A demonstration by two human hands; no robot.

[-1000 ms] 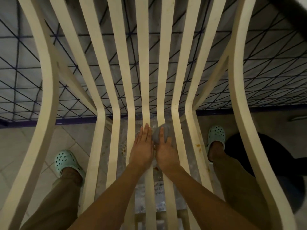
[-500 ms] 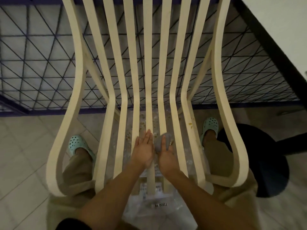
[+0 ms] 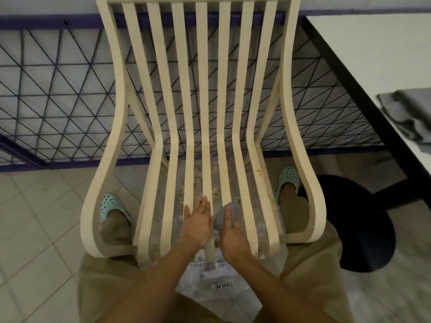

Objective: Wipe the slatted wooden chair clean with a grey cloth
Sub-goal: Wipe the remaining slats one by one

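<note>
**Mia:** Where are the hands?

**Tom:** Both are low on the seat of the slatted wooden chair (image 3: 205,94), near its front edge at 6 o'clock. The left hand (image 3: 198,223) lies flat on the middle slats, palm down. Its fingers are straight and close together, and they point to 12 o'clock.

**Mia:** And the other one?

**Tom:** The right hand (image 3: 233,237) is just beside it, at 3 o'clock. Its fingers are curled round the grey cloth (image 3: 224,217), which is bunched into a ball. The cloth sticks out at 12 o'clock of that hand. I cannot tell if it presses on the wood.

**Mia:** What is different from before?

**Tom:** The hands lie the same way as a second ago, side by side. But the view has pulled back. Now the whole chair back shows, up to its top bar. A white table (image 3: 373,54) has come in at 2 o'clock, with dark folded fabric (image 3: 405,113) on it.

**Mia:** What is under the seat?

**Tom:** A clear plastic sheet (image 3: 210,278) with brown crumbs on it.
</note>
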